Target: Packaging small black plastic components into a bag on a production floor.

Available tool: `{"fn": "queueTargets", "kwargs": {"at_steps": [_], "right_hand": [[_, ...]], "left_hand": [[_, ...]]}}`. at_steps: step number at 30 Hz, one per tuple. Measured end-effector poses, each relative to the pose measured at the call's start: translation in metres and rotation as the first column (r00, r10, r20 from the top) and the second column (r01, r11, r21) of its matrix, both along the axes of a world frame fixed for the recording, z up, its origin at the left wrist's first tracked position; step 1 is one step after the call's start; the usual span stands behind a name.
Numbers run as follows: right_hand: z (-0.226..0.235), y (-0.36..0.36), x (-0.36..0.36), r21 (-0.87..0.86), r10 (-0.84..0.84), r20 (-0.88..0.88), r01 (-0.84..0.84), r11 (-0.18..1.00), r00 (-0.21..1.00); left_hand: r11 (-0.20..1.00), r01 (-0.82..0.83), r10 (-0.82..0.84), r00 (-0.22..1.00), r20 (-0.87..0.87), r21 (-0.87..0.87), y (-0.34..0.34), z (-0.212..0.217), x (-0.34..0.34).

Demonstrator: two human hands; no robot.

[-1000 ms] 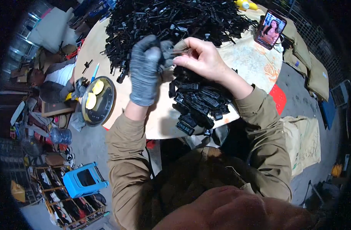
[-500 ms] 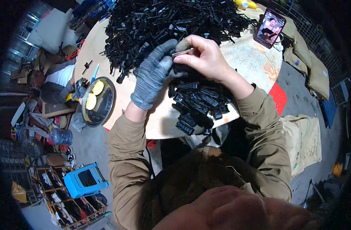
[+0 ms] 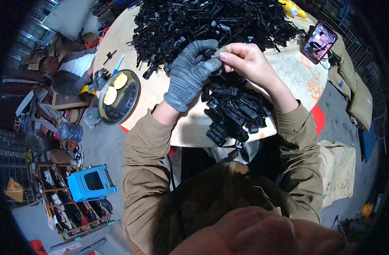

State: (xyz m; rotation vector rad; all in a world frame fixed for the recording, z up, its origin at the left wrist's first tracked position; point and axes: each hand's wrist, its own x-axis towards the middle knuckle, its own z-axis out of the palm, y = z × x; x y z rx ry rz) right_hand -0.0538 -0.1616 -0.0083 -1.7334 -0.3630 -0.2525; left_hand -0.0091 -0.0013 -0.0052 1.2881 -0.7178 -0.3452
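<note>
My left hand [image 3: 191, 73], in a grey knitted glove, is closed above the table, thumb and fingers bent round something small and mostly hidden. My bare right hand [image 3: 250, 63] meets it with thumb and forefinger pinched; a bit of pale covering shows at the forefinger's tip. Between the fingertips of both hands only a small light glint shows, too little to name. Just below my hands lies a smaller heap of black plastic parts [image 3: 235, 108], long and blocky. Beyond them spreads a large pile of thin black plastic parts [image 3: 211, 25].
A dark round tray [image 3: 134, 100] with yellow-and-white pieces stands at the table's left, beside a light-blue pen-like stick [image 3: 118, 63]. A phone [image 3: 319, 41] stands propped at the far right. Another person's gloved hand [image 3: 100, 80] is at the left edge. A blue stool [image 3: 91, 183] stands on the floor.
The thin metallic piece seen between my hands is now mostly hidden as my right fingertips close in against the left glove. The whole view has shifted, so the table appears farther right.
</note>
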Motion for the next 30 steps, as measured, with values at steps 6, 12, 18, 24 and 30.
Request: {"fn": "queueTargets", "kwargs": {"at_steps": [6, 12, 18, 24, 30], "right_hand": [[0.005, 0.004, -0.006, 0.014, -0.004, -0.101, 0.005, 1.000, 0.995], [-0.002, 0.002, 0.000, -0.086, -0.017, 0.004, 0.017, 0.996, 1.000], [-0.003, -0.035, 0.015, -0.500, -0.163, 0.369, 0.344, 0.795, 0.915], [-0.029, -0.033, 0.023, -0.792, -0.107, 0.400, 0.402, 0.460, 0.910], [-0.036, -0.035, 0.039, -0.877, -0.156, 0.321, 0.355, 0.324, 0.934]], "left_hand": [[0.991, -0.127, 0.118, 0.974, 0.194, 0.038, 0.000, -0.004, -0.001], [0.963, -0.266, 0.197, 0.816, 0.544, 0.050, 0.002, -0.012, 0.002], [0.973, -0.146, 0.092, 0.955, 0.281, 0.178, 0.004, 0.006, -0.003], [0.858, 0.255, -0.422, 0.846, 0.327, 0.446, 0.002, -0.003, -0.011], [0.892, 0.371, -0.420, 0.891, 0.169, 0.259, 0.003, 0.003, -0.017]]}}
